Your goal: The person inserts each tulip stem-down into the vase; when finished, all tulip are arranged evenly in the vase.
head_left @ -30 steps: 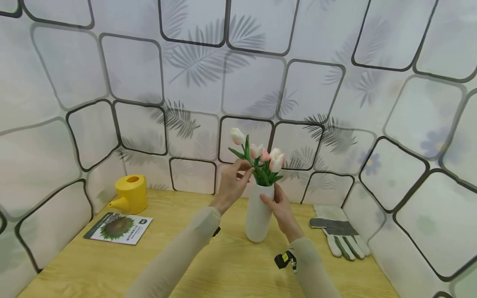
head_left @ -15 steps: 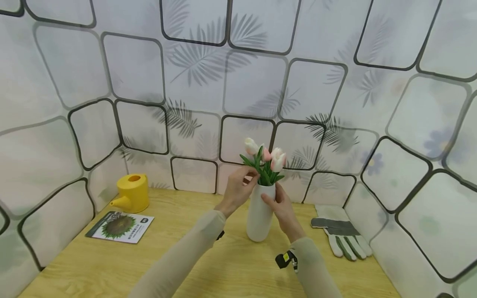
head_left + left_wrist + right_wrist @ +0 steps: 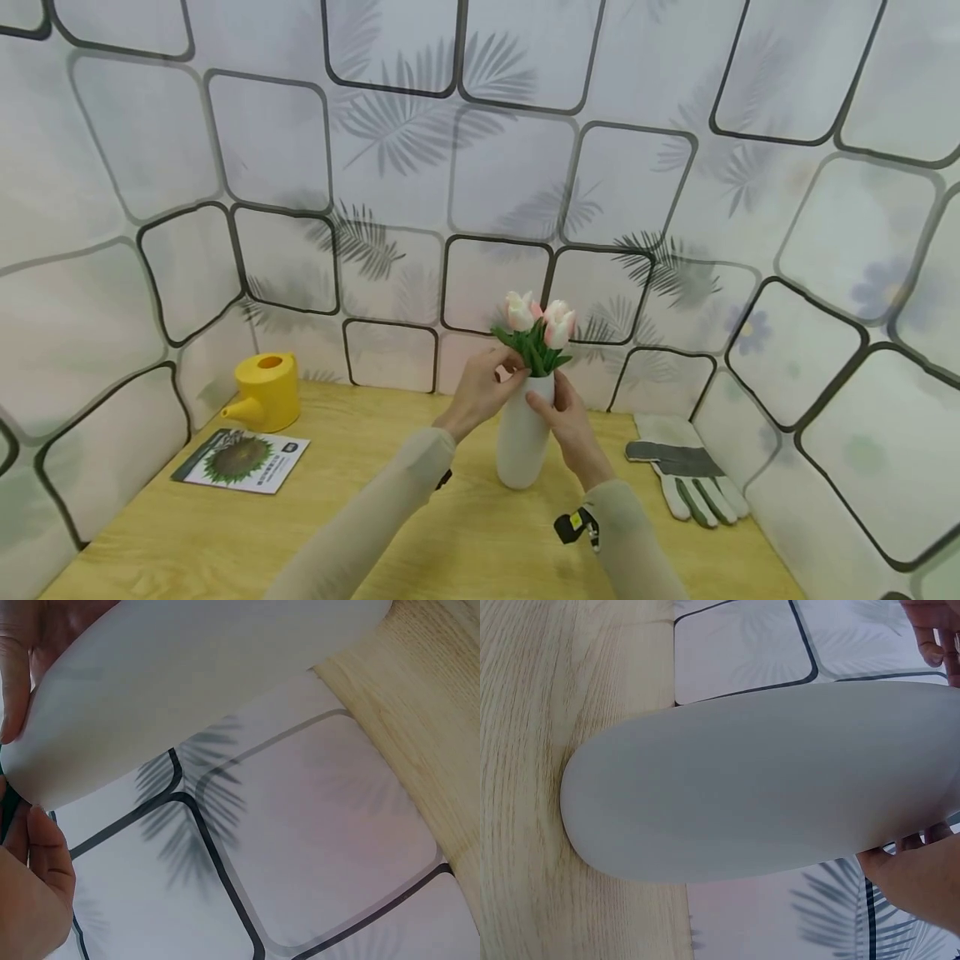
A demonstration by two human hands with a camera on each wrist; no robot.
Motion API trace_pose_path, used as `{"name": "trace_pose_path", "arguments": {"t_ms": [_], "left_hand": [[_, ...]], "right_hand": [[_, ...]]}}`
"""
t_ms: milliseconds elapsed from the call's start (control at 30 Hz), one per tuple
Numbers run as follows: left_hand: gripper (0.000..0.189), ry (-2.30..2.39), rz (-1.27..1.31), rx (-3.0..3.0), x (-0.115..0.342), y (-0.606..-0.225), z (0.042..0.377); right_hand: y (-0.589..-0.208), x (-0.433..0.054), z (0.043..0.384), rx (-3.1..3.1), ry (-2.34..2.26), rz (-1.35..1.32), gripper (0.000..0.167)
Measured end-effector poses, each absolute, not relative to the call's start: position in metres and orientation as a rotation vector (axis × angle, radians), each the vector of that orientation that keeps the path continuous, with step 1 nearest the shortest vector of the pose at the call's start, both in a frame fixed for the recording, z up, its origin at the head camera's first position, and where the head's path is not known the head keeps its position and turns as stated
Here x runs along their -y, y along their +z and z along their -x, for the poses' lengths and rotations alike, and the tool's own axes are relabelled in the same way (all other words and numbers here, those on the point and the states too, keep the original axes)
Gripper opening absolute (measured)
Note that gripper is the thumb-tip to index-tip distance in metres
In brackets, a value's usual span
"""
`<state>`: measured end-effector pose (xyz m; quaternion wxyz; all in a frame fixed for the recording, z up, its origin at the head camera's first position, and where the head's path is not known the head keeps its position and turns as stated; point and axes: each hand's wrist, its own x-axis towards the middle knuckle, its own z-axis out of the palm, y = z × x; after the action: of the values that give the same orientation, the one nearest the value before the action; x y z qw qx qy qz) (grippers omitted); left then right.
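A tall white vase [image 3: 522,442] stands on the wooden table, holding several white-and-pink tulips [image 3: 558,325] with green leaves. At its mouth my left hand [image 3: 483,387] pinches the stem of a tulip [image 3: 519,312] on the left side of the bunch; the stem itself is mostly hidden by the fingers. My right hand [image 3: 570,425] grips the vase near its top, thumb in front and fingers behind. In the right wrist view the vase [image 3: 742,784] fills the middle, with its base on the table. Only a sliver of green shows beside the left hand [image 3: 37,892] in the left wrist view.
A yellow watering can [image 3: 268,392] and a seed packet with a sunflower picture [image 3: 242,460] lie to the left. Grey-and-white work gloves [image 3: 686,467] rest at the right. Patterned cloth walls [image 3: 390,275] enclose the table [image 3: 450,542] behind and at the sides.
My left hand has moved right and down with the white tulip, which has sunk lower into the vase among the others. My right hand has stayed on the vase.
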<state>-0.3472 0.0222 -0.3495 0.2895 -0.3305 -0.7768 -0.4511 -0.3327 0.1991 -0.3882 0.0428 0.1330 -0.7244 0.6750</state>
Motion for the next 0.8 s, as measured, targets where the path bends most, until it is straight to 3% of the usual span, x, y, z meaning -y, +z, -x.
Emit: {"name": "trace_pose_path", "arguments": {"t_ms": [267, 800], "left_hand": [[0.016, -1.422, 0.759, 1.967, -0.0222, -0.3521, 0.3444], [0.016, -1.452, 0.749, 1.999, -0.0196, -0.3527, 0.3494]], "right_hand": [[-0.3909, -0.1987, 0.3323, 2.199, 2.083, -0.400, 0.075], [-0.3915, -0.1984, 0.3344, 2.200, 2.073, -0.384, 0.076]]}}
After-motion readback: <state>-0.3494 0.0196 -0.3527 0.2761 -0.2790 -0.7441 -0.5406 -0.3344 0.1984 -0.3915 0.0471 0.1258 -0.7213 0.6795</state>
